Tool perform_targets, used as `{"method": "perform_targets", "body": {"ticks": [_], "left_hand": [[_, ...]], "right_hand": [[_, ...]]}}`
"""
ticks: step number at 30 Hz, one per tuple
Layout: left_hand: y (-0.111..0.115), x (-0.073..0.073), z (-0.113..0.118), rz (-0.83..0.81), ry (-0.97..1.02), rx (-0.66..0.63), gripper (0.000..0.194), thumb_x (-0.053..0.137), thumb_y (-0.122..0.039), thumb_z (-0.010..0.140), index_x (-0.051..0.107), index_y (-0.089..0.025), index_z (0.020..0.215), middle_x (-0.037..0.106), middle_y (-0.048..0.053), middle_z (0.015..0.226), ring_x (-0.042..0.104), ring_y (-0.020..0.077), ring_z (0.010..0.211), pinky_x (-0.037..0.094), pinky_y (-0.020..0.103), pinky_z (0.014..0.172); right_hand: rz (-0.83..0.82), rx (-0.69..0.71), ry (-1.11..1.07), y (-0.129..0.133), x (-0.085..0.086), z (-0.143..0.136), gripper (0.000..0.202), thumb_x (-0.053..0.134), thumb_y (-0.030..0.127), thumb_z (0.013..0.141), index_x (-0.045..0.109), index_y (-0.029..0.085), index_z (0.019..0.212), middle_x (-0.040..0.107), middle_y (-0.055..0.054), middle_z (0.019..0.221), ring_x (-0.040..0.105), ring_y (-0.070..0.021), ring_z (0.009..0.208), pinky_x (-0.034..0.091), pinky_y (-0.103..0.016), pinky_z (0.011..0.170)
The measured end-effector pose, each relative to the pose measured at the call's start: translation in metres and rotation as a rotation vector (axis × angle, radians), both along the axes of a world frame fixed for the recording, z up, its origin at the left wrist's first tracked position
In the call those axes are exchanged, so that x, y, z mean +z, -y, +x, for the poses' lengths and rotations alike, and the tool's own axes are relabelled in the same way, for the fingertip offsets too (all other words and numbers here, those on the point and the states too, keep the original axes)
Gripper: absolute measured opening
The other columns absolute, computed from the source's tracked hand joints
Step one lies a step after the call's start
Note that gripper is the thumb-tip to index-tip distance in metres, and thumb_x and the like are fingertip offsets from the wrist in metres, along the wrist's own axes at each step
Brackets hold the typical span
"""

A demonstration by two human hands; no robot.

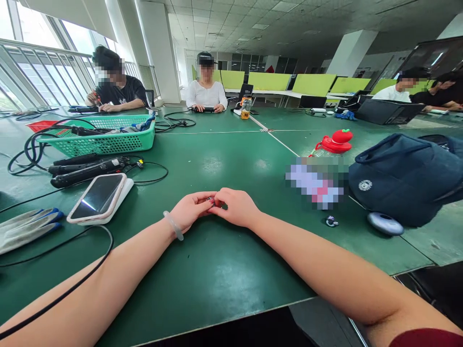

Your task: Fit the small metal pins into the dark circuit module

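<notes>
My left hand [190, 209] and my right hand [237, 207] meet just above the green table [224, 274], near the middle of the view. Between their fingertips is a small dark, shiny object [211, 198], mostly covered by the fingers; what it is I cannot make out. Both hands have their fingers closed around it. A pale bracelet [173, 225] circles my left wrist. To the right of my hands, a small purple and silver item [332, 221] lies on the table.
At left are a phone [99, 195], gloves [29, 229], black cables and handles [88, 171], and a green basket [101, 140]. At right are a red-lidded bottle [333, 144], a navy bag [405, 178] and an oval case [385, 224]. Several people sit beyond.
</notes>
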State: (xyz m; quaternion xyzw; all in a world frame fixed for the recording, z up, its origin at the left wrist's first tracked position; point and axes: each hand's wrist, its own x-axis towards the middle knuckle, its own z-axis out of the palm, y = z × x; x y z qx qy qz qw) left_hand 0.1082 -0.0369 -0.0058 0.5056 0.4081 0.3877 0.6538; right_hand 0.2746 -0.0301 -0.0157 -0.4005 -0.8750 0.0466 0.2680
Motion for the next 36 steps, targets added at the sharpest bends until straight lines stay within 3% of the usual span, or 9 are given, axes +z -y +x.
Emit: {"method": "perform_targets", "body": {"ticks": [3,6,8,11,16,21,28,33,36], "left_hand": [[-0.001,-0.003,-0.003,0.019,-0.055,0.037,0.039,0.073,-0.028,0.062,0.066,-0.013,0.097,0.070,0.007,0.090,0.063,0.0151,0.077,0.049,0.033,0.083],[-0.007,-0.004,-0.016,0.143,-0.248,0.113,0.038,0.067,-0.026,0.068,0.062,-0.014,0.104,0.068,0.009,0.100,0.065,0.0178,0.083,0.049,0.035,0.084],[-0.014,-0.002,-0.031,0.311,-0.538,0.188,0.032,0.061,-0.023,0.072,0.063,-0.016,0.103,0.067,0.009,0.103,0.065,0.0200,0.086,0.048,0.035,0.085],[-0.025,0.004,-0.057,0.580,-1.146,0.239,0.026,0.057,-0.023,0.075,0.068,-0.019,0.097,0.070,0.009,0.093,0.063,0.0271,0.091,0.044,0.040,0.089],[-0.042,0.010,-0.093,0.586,-1.560,0.288,0.029,0.057,-0.024,0.075,0.069,-0.019,0.101,0.069,0.012,0.099,0.061,0.0316,0.097,0.044,0.038,0.084],[-0.048,0.007,-0.110,0.508,-1.598,0.382,0.030,0.061,-0.033,0.073,0.069,-0.019,0.098,0.070,0.013,0.093,0.061,0.0331,0.092,0.044,0.039,0.080],[-0.045,0.009,-0.107,0.520,-1.544,0.521,0.031,0.053,-0.036,0.076,0.070,-0.021,0.098,0.071,0.011,0.088,0.061,0.0306,0.087,0.045,0.037,0.075],[-0.051,0.005,-0.111,0.356,-1.247,0.565,0.033,0.051,-0.033,0.077,0.068,-0.019,0.102,0.070,0.009,0.087,0.062,0.0253,0.081,0.044,0.033,0.072],[-0.053,-0.002,-0.105,0.328,-0.992,0.518,0.037,0.053,-0.035,0.076,0.065,-0.016,0.105,0.069,0.009,0.091,0.062,0.0209,0.083,0.044,0.030,0.075]], "right_hand": [[0.009,0.001,0.001,-0.002,-0.002,-0.001,0.030,0.054,0.047,0.082,0.058,0.018,0.075,0.059,0.001,0.078,0.049,-0.0084,0.064,0.032,-0.022,0.059],[0.009,-0.054,-0.035,-0.008,-0.004,0.004,0.030,0.052,0.048,0.083,0.059,0.019,0.079,0.059,0.000,0.078,0.050,-0.0091,0.066,0.032,-0.022,0.060],[-0.025,-0.114,-0.066,-0.013,-0.005,0.011,0.030,0.049,0.048,0.085,0.059,0.020,0.078,0.058,0.001,0.074,0.049,-0.0097,0.065,0.031,-0.022,0.059],[-0.078,-0.189,-0.124,-0.021,-0.005,0.022,0.034,0.042,0.045,0.088,0.058,0.019,0.075,0.057,0.000,0.071,0.048,-0.0107,0.065,0.030,-0.023,0.058],[-0.166,-0.231,-0.149,-0.027,-0.006,0.032,0.035,0.040,0.045,0.089,0.060,0.019,0.076,0.059,-0.001,0.073,0.048,-0.0111,0.065,0.032,-0.023,0.059],[-0.199,-0.188,-0.097,-0.029,-0.007,0.032,0.030,0.042,0.042,0.088,0.062,0.019,0.082,0.060,0.000,0.075,0.049,-0.0108,0.067,0.032,-0.023,0.059],[-0.225,-0.185,-0.070,-0.031,-0.008,0.034,0.021,0.046,0.032,0.087,0.063,0.021,0.087,0.062,-0.001,0.078,0.051,-0.0110,0.069,0.033,-0.023,0.060],[-0.235,-0.189,-0.080,-0.032,-0.008,0.035,0.018,0.047,0.029,0.086,0.063,0.021,0.086,0.063,0.000,0.078,0.051,-0.0108,0.068,0.034,-0.023,0.060],[-0.235,-0.192,-0.080,-0.034,-0.008,0.035,0.017,0.048,0.029,0.085,0.063,0.021,0.086,0.062,0.001,0.076,0.051,-0.0105,0.067,0.035,-0.023,0.060]]}}
